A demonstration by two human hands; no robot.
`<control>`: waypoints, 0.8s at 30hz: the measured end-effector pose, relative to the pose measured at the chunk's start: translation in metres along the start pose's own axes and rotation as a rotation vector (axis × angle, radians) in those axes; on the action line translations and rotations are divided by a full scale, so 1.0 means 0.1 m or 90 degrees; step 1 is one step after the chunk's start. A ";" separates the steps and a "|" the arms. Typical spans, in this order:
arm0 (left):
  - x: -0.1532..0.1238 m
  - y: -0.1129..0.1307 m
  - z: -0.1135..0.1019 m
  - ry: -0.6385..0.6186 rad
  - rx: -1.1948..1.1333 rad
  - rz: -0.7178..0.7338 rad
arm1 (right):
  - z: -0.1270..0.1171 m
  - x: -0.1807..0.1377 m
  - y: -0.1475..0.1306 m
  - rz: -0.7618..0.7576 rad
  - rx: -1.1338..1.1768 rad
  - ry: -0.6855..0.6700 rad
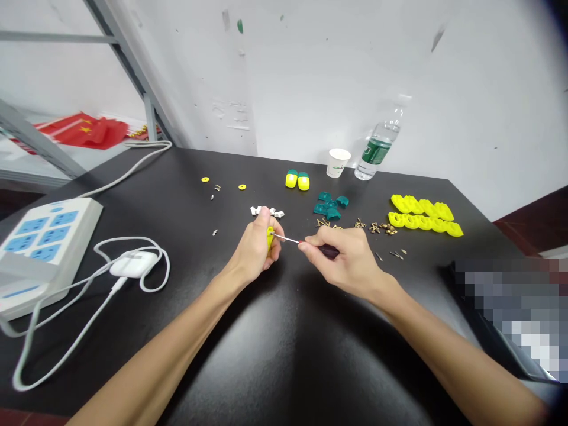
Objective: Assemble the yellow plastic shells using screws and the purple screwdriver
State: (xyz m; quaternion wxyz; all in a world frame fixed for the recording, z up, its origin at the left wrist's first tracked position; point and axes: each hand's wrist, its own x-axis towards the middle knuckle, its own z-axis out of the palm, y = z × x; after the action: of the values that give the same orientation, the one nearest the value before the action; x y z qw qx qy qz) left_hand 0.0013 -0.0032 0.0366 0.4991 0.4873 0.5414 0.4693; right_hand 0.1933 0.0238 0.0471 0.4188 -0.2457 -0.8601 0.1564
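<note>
My left hand (256,248) pinches a small yellow plastic part (270,238) between thumb and fingers. My right hand (341,257) grips a thin screwdriver with a dark handle (329,251), and its steel shaft (284,238) reaches across to the yellow part. The fingers partly hide that part. Just beyond my left hand lie small white pieces (266,212). Teal plastic shells (329,207), brass screws (381,228) and two bright yellow moulded strips (421,216) lie ahead of my right hand. Farther back stand two yellow-and-teal capsules (297,180), with two small yellow discs (223,183) to their left.
A white power strip with blue sockets (44,248) sits at the left of the black table (284,349), beside white earbuds case (134,264) and loose cables. A paper cup (338,163) and plastic water bottle (377,151) stand at the back edge. A blurred object (510,307) lies at right.
</note>
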 end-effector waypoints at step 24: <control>-0.02 -0.08 0.04 -0.013 0.040 0.023 | -0.14 0.13 -0.23 0.482 0.289 -0.103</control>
State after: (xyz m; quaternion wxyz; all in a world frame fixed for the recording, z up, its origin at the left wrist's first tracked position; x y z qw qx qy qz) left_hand 0.0045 -0.0056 0.0281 0.4803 0.5174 0.5418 0.4561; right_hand 0.1907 0.0126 0.0745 0.3067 -0.4319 -0.6837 0.5019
